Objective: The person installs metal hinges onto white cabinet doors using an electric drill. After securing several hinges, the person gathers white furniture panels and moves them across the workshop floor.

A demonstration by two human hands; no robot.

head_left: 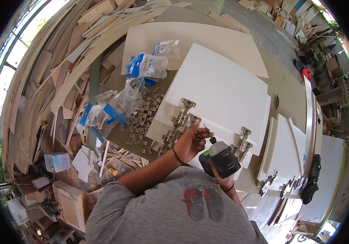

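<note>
My right hand (214, 167) grips a black and green cordless drill (222, 159), whose body hides most of the fingers. The drill's nose points away from me, over the near edge of a stack of white panels (219, 81). Just left of the nose, my left hand (191, 142) is closed, palm partly up, around small dark metal pieces too small to name surely. Metal cabinet hinges (188, 104) line the panels' near edge, several by my left hand. More hinges (244, 138) sit at the right corner, beyond the drill.
Clear plastic bags with blue labels (152, 66) and a pile of small metal fittings (142, 116) lie left of the panels. Further right stand other white panels with hinges (282, 150) and a black object (312, 179). Wood offcuts (40, 81) heap up at left.
</note>
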